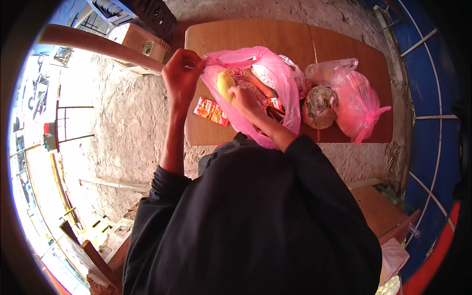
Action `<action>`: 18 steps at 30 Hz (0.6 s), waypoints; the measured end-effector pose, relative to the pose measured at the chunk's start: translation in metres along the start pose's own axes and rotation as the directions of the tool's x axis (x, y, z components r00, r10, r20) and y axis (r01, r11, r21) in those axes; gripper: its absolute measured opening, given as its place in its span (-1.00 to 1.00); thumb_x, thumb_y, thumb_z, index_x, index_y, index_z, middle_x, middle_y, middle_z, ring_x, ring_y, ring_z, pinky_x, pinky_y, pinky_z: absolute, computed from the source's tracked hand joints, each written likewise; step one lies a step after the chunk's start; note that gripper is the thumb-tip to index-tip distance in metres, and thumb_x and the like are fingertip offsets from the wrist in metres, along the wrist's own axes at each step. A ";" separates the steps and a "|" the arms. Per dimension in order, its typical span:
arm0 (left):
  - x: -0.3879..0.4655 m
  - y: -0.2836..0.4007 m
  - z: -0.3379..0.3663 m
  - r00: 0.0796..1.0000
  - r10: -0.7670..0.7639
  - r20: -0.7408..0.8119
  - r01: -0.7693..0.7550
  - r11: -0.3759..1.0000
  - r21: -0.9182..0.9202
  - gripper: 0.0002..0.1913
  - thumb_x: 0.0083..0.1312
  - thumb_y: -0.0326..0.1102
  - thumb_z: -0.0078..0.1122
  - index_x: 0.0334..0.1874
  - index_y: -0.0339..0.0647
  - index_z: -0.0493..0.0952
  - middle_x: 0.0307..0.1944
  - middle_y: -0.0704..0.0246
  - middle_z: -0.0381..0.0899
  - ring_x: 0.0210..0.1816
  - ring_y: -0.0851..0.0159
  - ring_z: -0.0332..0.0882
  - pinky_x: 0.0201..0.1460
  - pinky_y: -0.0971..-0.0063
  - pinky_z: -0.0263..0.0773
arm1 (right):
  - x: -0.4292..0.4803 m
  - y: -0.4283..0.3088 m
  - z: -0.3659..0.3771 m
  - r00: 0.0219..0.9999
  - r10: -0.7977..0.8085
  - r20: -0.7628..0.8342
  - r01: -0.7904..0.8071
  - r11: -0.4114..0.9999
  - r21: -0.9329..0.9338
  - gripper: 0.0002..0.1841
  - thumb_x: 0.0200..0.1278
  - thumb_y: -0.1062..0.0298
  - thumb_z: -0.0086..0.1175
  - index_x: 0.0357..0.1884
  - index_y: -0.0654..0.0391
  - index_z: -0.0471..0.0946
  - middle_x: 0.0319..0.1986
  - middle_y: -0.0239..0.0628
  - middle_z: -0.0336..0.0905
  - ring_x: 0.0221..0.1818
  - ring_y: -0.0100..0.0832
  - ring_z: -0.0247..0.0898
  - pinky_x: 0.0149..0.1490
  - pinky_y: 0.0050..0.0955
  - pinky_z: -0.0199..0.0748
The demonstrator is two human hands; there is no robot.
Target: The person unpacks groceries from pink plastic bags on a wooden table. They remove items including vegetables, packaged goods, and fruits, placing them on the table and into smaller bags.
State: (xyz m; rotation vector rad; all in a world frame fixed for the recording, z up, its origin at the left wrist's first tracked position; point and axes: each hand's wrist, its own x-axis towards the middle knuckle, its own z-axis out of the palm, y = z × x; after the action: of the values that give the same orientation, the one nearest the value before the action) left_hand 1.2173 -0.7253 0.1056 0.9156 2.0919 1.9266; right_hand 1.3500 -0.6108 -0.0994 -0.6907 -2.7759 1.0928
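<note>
An opened pink plastic bag (267,57) lies on the wooden table in front of me. My left hand (182,72) pinches its rim at the left side and pulls it up. Inside the bag mouth is my right hand (243,99), its fingers against a pale yellow, elongated item (224,83); whether they grip it is hidden. An orange-brown, long item (261,83), a white plastic wrap (263,75) and red sachets (273,103) also show in the bag. Just left of it, a strip of red and orange sachets (211,111) rests on the tabletop.
Right of the open bag stand a knotted pink bag (357,107), a clear plastic bag (328,73) and a bag of dark greenish contents (320,107). The table (250,33) has a seam across it. A pole (99,46) crosses at upper left, near a wooden box (142,44).
</note>
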 end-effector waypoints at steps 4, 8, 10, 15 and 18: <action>0.002 -0.002 -0.005 0.999 -0.046 -0.007 0.046 0.999 0.016 -0.86 0.13 -0.56 0.39 -0.35 -0.30 0.55 -0.44 0.45 0.63 -0.40 0.55 0.55 -0.28 0.64 0.50 | -0.056 -0.011 -0.028 0.925 -0.091 0.368 0.059 0.994 0.097 -0.77 0.16 0.35 0.16 -0.17 0.21 0.60 -0.40 0.06 0.64 -0.30 0.00 0.63 -0.22 -0.10 0.51; 0.001 0.005 -0.003 0.997 -0.028 0.070 0.019 0.993 0.121 -0.84 0.14 -0.59 0.37 -0.30 -0.28 0.55 -0.43 0.40 0.64 -0.40 0.49 0.60 -0.32 0.63 0.51 | -0.045 -0.003 -0.042 0.759 -0.065 0.648 -0.085 0.977 0.197 -0.80 0.17 0.34 0.14 -0.31 0.29 0.62 -0.40 0.03 0.66 -0.37 -0.20 0.63 -0.25 -0.19 0.50; 0.001 0.012 -0.003 0.995 -0.029 0.095 0.017 0.992 0.126 -0.84 0.13 -0.57 0.37 -0.30 -0.27 0.55 -0.43 0.42 0.64 -0.39 0.50 0.61 -0.30 0.63 0.50 | -0.017 0.008 -0.050 0.887 -0.167 0.432 -0.024 0.915 0.403 -0.76 0.13 0.29 0.18 -0.31 0.29 0.65 -0.45 -0.04 0.67 -0.42 -0.41 0.59 -0.27 -0.31 0.50; -0.004 0.024 -0.003 0.986 -0.050 0.157 0.011 0.972 0.236 -0.83 0.11 -0.56 0.40 -0.33 -0.25 0.55 -0.42 0.45 0.65 -0.35 0.52 0.61 -0.22 0.61 0.51 | 0.020 0.019 -0.058 0.978 0.205 -0.033 -0.207 0.973 -0.100 -0.56 0.13 0.20 0.18 0.08 0.10 0.61 -0.35 -0.01 0.68 -0.23 -0.16 0.68 -0.10 -0.17 0.63; -0.007 0.026 -0.003 0.982 -0.058 0.177 0.015 0.972 0.234 -0.84 0.11 -0.56 0.39 -0.33 -0.25 0.55 -0.42 0.46 0.65 -0.34 0.53 0.62 -0.20 0.61 0.51 | 0.010 0.010 -0.037 0.978 0.199 0.059 -0.143 0.854 -0.500 -0.47 0.14 0.19 0.20 0.16 0.20 0.53 -0.13 0.01 0.63 -0.05 -0.09 0.64 -0.06 -0.18 0.63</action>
State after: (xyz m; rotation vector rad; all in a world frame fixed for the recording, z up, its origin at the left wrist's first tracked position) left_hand 1.2296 -0.7321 0.1288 1.0459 2.2362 1.5373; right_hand 1.3535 -0.5765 -0.0791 -0.9674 -3.1708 0.4284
